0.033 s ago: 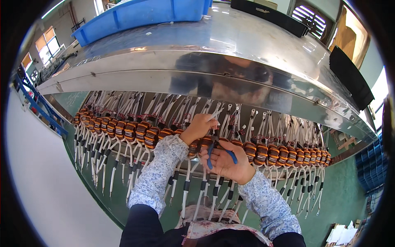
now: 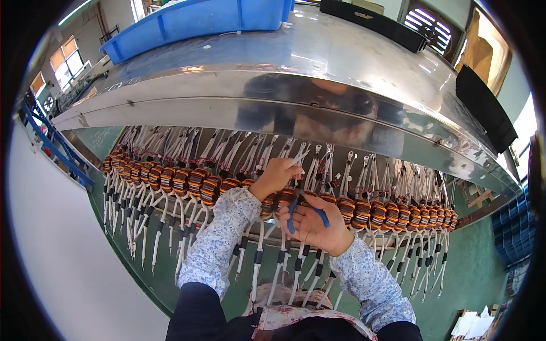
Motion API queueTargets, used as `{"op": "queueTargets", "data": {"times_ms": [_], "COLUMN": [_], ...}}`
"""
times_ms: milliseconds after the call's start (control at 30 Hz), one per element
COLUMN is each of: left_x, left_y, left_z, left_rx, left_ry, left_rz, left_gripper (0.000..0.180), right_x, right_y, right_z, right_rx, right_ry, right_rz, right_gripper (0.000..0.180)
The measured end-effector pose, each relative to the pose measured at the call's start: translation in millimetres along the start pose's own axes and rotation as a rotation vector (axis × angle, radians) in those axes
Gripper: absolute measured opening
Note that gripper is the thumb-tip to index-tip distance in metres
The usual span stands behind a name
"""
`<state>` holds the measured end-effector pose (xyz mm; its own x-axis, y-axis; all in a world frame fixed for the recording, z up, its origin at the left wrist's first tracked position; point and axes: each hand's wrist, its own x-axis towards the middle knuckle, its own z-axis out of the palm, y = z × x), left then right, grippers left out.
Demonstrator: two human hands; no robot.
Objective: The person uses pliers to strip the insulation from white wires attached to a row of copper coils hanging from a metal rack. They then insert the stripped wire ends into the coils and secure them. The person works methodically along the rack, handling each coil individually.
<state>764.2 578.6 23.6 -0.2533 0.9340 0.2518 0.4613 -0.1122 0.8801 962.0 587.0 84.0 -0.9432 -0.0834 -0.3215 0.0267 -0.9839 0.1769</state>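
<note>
My left hand pinches a bunch of white leads that stand up from the row of wound ring coils. In my right hand, turned palm up, lies a pair of blue-handled pliers. Its handles are spread, and its dark jaws point away from me, close by the fingers of my left hand. The exact jaw tips are hard to make out among the wires. Brown and orange coils sit side by side beneath and on both sides of my hands.
A shiny metal table rises just beyond the coils, with a blue plastic bin and a black tray on it. White sleeved wires with black bands hang down on my side. Blue crates stand at the far right.
</note>
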Motion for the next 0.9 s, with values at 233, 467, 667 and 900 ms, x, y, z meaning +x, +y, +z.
{"op": "queueTargets", "data": {"times_ms": [233, 467, 667, 900], "left_x": [-0.2, -2.7, -1.5, -1.4], "left_y": [2.1, 7.5, 0.7, 2.5], "left_z": [-1.9, -0.1, 1.1, 0.9], "left_rx": [0.032, 0.010, -0.026, -0.024], "left_ry": [0.007, 0.024, 0.011, 0.012], "left_rz": [0.015, 0.000, 0.005, 0.024], "left_gripper": [0.022, 0.023, 0.019, 0.021], "right_x": [4.1, 2.2, 2.9, 3.4], "right_y": [-16.8, -23.6, -16.6, -21.1], "right_z": [-2.9, -12.8, -11.5, -12.5], "right_rx": [-0.023, -0.074, -0.112, -0.070], "right_ry": [0.048, -0.023, 0.000, 0.034], "right_rz": [-0.005, 0.087, 0.015, 0.019], "right_gripper": [0.042, 0.041, 0.042, 0.042]}}
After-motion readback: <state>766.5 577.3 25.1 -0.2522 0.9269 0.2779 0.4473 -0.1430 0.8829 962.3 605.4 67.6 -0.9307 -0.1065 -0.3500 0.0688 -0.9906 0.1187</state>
